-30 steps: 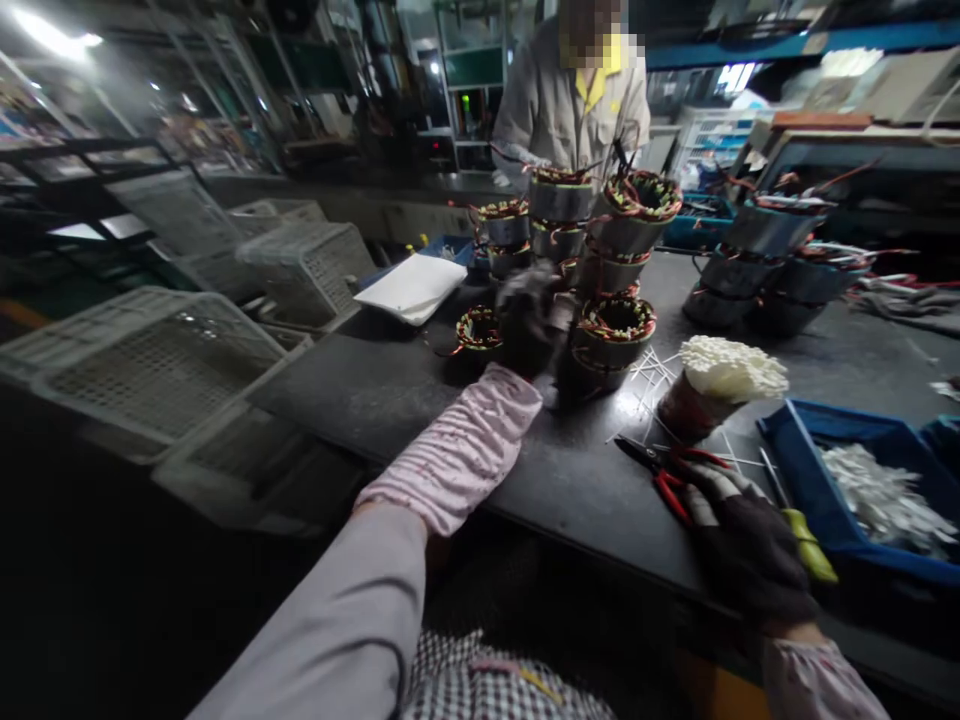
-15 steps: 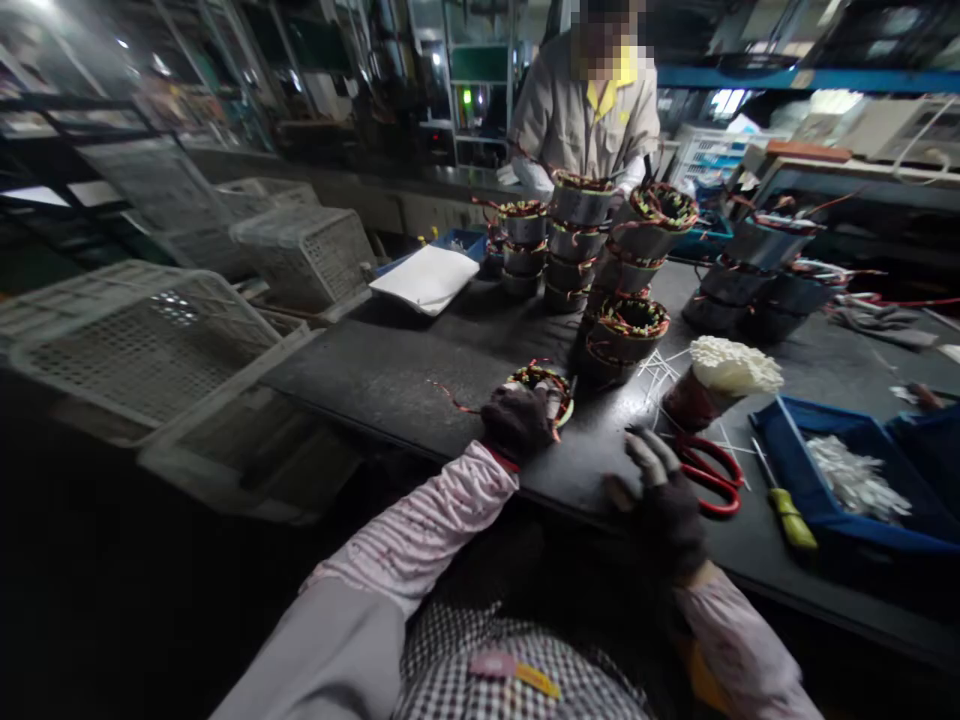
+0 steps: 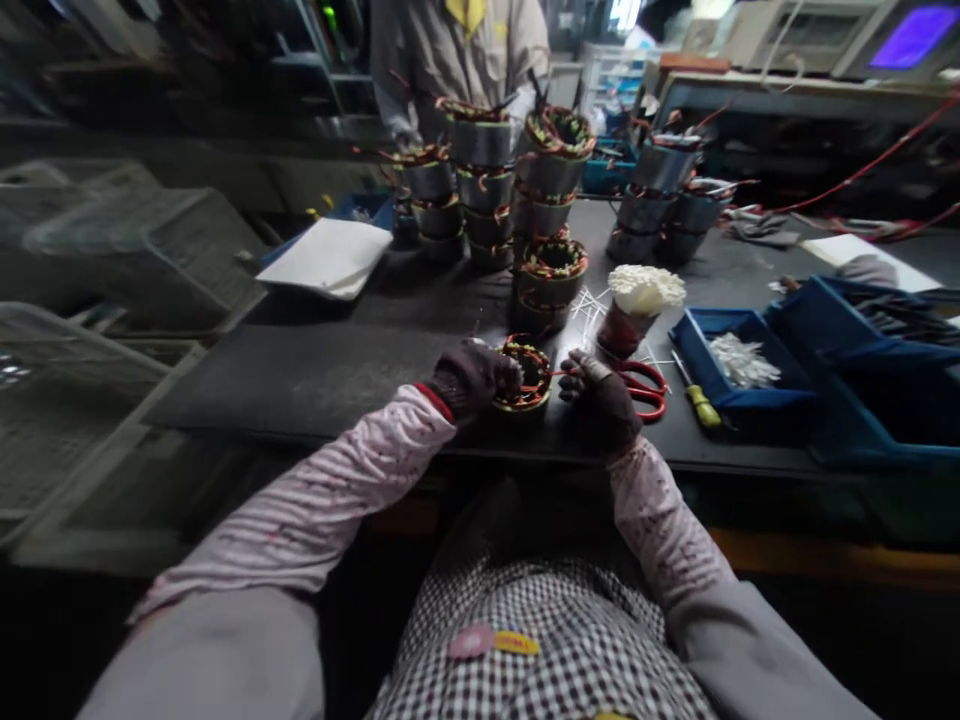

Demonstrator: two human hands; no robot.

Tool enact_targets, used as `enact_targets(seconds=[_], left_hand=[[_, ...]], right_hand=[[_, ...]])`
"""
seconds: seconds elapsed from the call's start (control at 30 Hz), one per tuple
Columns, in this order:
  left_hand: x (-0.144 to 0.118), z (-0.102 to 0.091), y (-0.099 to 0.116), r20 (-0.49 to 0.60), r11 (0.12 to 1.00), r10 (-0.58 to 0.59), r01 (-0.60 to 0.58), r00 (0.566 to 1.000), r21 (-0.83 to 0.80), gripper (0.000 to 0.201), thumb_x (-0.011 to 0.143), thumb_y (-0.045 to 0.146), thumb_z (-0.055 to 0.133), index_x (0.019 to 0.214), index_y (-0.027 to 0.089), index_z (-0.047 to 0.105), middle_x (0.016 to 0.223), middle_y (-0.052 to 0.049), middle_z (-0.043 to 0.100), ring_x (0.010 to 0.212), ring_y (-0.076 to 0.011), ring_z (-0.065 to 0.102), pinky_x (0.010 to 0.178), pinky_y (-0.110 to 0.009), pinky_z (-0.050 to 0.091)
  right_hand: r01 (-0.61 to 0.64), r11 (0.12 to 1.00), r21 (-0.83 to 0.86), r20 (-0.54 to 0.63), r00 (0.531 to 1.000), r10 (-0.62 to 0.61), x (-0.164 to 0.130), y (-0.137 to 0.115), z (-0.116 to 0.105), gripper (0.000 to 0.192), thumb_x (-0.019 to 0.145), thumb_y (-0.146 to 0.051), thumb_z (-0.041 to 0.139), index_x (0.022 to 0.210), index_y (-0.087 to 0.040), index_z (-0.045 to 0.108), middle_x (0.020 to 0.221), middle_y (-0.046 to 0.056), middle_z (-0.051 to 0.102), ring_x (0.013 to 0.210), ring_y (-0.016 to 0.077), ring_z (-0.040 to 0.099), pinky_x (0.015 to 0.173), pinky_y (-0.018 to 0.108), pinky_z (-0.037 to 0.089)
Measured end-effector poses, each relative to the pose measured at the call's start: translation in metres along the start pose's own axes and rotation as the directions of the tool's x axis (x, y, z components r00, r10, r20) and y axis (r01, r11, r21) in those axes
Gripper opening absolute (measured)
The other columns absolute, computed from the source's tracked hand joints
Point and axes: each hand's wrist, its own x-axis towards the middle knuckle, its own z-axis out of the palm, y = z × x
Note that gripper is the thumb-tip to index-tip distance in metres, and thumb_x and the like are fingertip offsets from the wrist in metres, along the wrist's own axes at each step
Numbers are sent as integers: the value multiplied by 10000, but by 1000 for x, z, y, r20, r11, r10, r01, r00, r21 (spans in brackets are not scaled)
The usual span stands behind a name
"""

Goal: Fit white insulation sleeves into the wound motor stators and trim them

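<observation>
A motor stator (image 3: 534, 380) with copper windings and orange leads stands on the dark table near its front edge. My left hand (image 3: 469, 380), in a dark glove, is closed on the stator's left rim. At its right side, my right hand (image 3: 601, 398) pinches an orange wire (image 3: 556, 373) that runs out from the stator. The fingertips of both hands are partly blurred. Red-handled scissors (image 3: 646, 390) lie beside my right hand, their blades hidden. Behind them a dark red cup (image 3: 624, 330) holds a thick bundle of white ties (image 3: 646, 288).
Stacked stators (image 3: 487, 185) stand further back, with another group (image 3: 652, 205) to their right. A yellow-handled screwdriver (image 3: 703, 405) lies by a blue bin (image 3: 750, 395) of white pieces. White paper (image 3: 330, 255) lies at left; plastic crates (image 3: 142, 250) stand beyond. A co-worker (image 3: 457, 60) stands opposite.
My right hand has moved from above the table, fingers apart, to the stator's side and now pinches an orange wire. My left hand stays at the stator. The view has swung right.
</observation>
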Motion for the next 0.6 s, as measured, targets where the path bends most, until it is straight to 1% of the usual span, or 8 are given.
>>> enact_targets(seconds=[0.07,0.13,0.23,0.3,0.33,0.47,0.53,0.6], left_hand=[[13,-17,3,121,1000,13,-12,993,-9,373,819,59,604,1044,193,869,955,-45,848,878,-211,759,834,-306,577],[17,-28,6,214,999,39,-42,976,10,455,801,130,670,1198,267,844,1043,-20,853,910,-211,761,813,-290,561],[19,-34,9,301,992,24,-59,953,110,413,771,441,804,1162,316,849,1044,-32,840,917,-261,757,777,-321,533],[22,-31,11,305,983,-12,-44,952,177,391,754,573,802,1010,284,863,940,-44,821,860,-270,745,724,-323,496],[23,-29,12,305,980,-33,-29,952,197,384,748,583,802,970,274,859,911,-42,812,845,-265,739,705,-318,476],[20,-21,18,227,976,-17,-33,974,213,344,772,537,808,980,266,851,948,-24,813,886,-239,729,743,-311,456],[14,-19,22,146,965,34,-71,989,252,352,839,555,767,982,245,850,949,-42,810,888,-244,721,767,-335,453],[9,-16,26,108,952,64,-93,992,290,382,895,573,731,982,220,849,932,-66,806,875,-257,719,770,-365,455]], right_hand=[[58,998,-4,48,997,-58,0,-7,-19,463,808,-566,800,1099,-230,673,920,10,729,723,152,687,611,266,580],[236,963,-126,-30,970,-242,4,-16,-44,477,830,-603,792,1117,-239,681,971,17,739,795,174,713,684,303,607],[393,847,-358,-252,833,-493,32,-35,-82,453,817,-602,788,1038,-231,651,942,3,710,818,171,689,789,344,609],[402,792,-460,-335,747,-574,62,-49,-101,427,785,-541,797,1008,-225,616,951,3,700,844,170,672,865,373,607],[382,782,-493,-360,729,-583,77,-54,-106,408,780,-505,794,1004,-220,607,959,8,700,858,172,668,892,387,606],[296,787,-541,-371,756,-539,118,-66,-111,324,814,-389,746,1042,-179,651,998,53,736,899,194,678,944,427,601],[314,767,-560,-338,759,-557,124,-65,-109,307,844,-371,710,1069,-163,691,1034,79,760,930,208,695,987,445,592],[338,720,-606,-310,733,-605,122,-61,-109,318,879,-396,669,1092,-166,718,1067,93,772,979,231,714,1002,463,591]])
